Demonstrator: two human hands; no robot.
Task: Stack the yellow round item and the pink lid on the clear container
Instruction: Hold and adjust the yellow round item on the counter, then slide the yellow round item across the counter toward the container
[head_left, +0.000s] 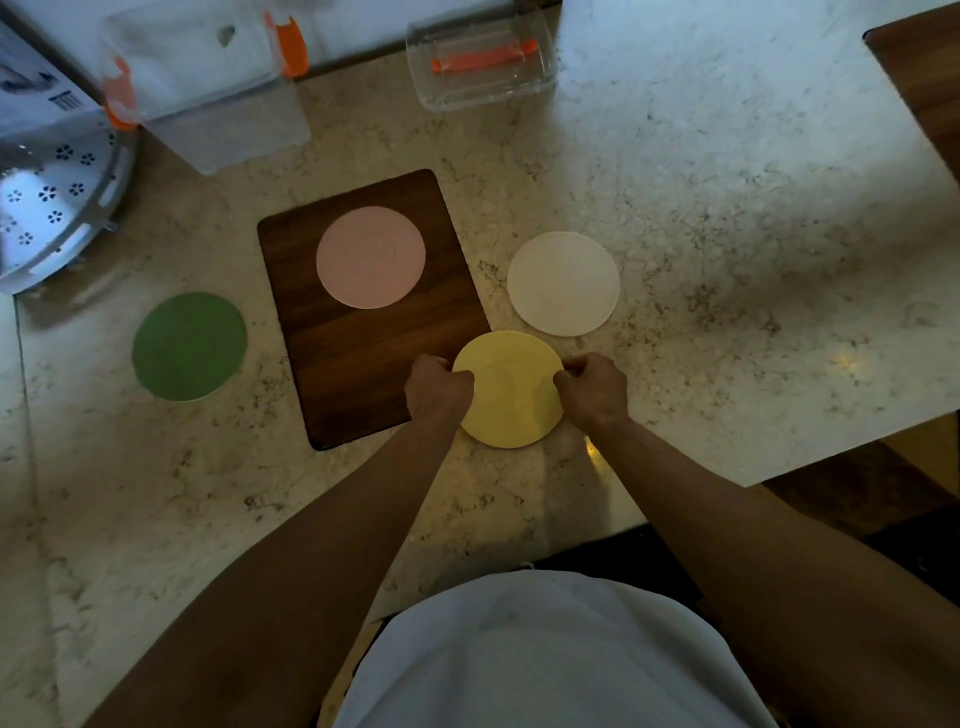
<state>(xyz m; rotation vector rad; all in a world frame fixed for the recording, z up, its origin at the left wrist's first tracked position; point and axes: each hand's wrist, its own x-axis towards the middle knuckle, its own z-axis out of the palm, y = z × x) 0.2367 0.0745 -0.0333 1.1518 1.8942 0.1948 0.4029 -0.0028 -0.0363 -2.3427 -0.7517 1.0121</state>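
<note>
The yellow round item (511, 389) lies flat on the marble counter, just right of the wooden board's near corner. My left hand (438, 388) grips its left edge and my right hand (592, 387) grips its right edge, fingers curled on the rim. The pink lid (371, 257) rests flat on the far half of the dark wooden board (363, 364). A clear container (480, 62) with an orange clip stands at the back of the counter, well beyond both hands.
A white round lid (563, 283) lies right of the board and a green one (189, 346) left of it. A large lidded clear box with orange clips (208, 88) and a perforated metal strainer (52, 202) stand at the back left. The counter edge drops off at right.
</note>
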